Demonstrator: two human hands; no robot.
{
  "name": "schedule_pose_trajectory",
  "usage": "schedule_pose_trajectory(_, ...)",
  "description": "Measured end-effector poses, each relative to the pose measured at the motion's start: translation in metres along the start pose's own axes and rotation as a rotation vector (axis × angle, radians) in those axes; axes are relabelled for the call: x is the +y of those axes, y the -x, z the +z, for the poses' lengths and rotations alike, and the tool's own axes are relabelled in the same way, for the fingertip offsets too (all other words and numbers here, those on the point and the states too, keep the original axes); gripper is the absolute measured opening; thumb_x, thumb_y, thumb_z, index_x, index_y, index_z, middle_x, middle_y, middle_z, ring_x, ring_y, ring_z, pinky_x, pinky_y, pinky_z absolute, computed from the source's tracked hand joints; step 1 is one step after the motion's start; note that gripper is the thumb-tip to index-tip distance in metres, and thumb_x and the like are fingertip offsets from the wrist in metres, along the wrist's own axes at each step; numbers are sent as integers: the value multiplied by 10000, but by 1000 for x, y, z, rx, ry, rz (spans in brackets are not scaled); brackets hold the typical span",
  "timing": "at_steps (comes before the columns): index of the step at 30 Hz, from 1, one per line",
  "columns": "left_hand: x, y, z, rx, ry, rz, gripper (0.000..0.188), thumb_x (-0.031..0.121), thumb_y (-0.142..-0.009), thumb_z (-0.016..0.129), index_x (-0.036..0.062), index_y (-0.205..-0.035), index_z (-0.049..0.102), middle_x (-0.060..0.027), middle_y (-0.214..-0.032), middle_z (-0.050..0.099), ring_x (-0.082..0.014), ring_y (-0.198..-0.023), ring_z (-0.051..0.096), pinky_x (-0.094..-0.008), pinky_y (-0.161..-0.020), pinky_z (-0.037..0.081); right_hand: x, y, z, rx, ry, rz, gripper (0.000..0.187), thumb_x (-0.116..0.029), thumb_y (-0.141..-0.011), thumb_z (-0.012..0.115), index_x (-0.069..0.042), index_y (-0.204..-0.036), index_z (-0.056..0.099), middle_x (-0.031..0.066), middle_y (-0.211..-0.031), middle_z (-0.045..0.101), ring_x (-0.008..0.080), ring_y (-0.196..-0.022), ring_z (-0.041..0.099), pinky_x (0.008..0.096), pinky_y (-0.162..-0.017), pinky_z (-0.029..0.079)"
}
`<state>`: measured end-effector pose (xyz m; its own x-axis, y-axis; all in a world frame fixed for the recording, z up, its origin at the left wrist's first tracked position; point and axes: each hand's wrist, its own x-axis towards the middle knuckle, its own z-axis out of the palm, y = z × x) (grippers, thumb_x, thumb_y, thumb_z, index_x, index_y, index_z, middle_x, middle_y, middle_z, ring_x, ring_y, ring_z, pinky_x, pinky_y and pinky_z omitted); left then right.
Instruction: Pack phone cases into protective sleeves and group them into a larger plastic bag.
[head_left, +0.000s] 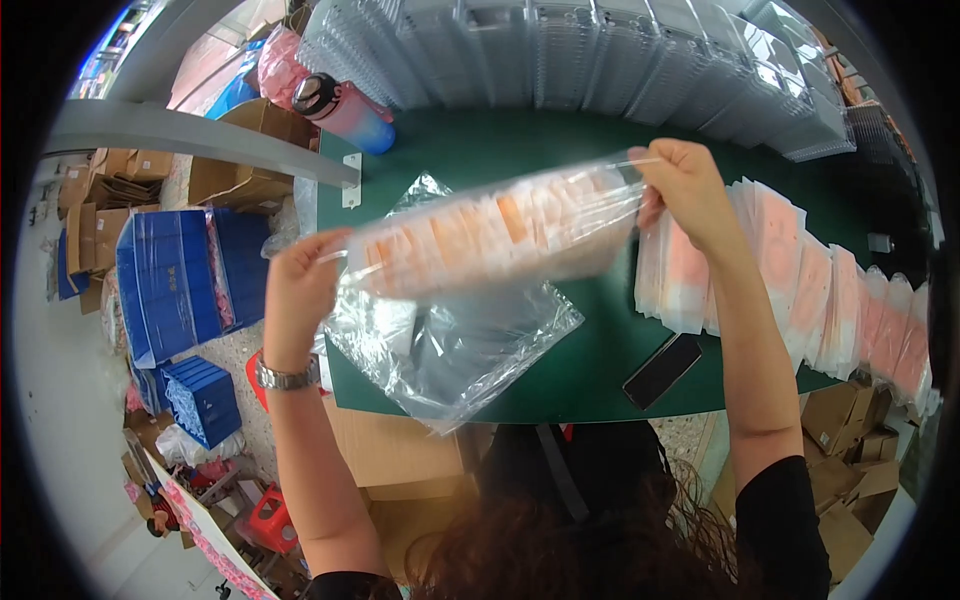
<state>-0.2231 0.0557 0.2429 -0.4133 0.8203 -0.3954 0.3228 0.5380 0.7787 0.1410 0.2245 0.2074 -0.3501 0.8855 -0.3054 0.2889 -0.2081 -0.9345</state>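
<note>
Both my hands hold up a long clear plastic bag [500,230] filled with a row of orange-and-white packets, above the green table [560,370]. My left hand [300,290], with a metal watch on its wrist, grips the bag's left end. My right hand [685,190] pinches its right end, a little higher. Under the bag an empty crumpled clear bag [450,350] lies on the table and hangs over the near edge.
A long fanned row of pink-white packets [830,300] lies along the right side. A black phone [662,370] sits near the front edge. Stacks of clear plastic trays [600,55] line the back, beside a pink bottle [345,108]. Blue crates [175,280] and cardboard boxes stand on the floor.
</note>
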Motion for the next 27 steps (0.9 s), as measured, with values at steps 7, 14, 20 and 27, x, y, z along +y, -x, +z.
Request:
schedule_pose_trajectory(7, -44, -70, 34, 239, -64, 560, 374, 0, -953, 556, 39, -1305, 673, -15, -921, 703, -61, -714, 590, -235, -639, 473, 52, -1, 4, 235, 83, -234, 383, -222, -1029, 585, -14, -717, 507, 47, -643, 594, 98, -594, 542, 290, -575, 457)
schedule_pose_trajectory(14, -162, -89, 80, 155, -183, 280, 455, -73, -921, 509, 136, -1272, 708, -150, -1121, 733, -298, -1034, 702, -370, -916, 533, 192, 6, 61, 213, 195, 21, 318, -203, -987, 623, 18, -779, 529, 149, -673, 565, 262, -609, 527, 372, -610, 448)
schedule_pose_trajectory(20, -156, -85, 90, 150, -563, 441, 602, -89, -893, 486, 213, -1398, 613, -152, -1153, 670, -357, -994, 662, -438, -859, 530, 178, 6, 83, 41, 351, 53, 313, -293, -930, 618, 11, -938, 691, 216, -887, 698, 382, -842, 669, 448, -768, 511)
schedule_pose_trajectory(27, -127, -57, 120, 292, -723, 481, 632, 45, -917, 600, 170, -1520, 456, -262, -1487, 429, -450, -1324, 467, -505, -1058, 431, 179, -12, 111, 151, -38, 311, 332, -305, -946, 618, -10, -1074, 704, 180, -903, 711, 304, -880, 682, 406, -787, 514)
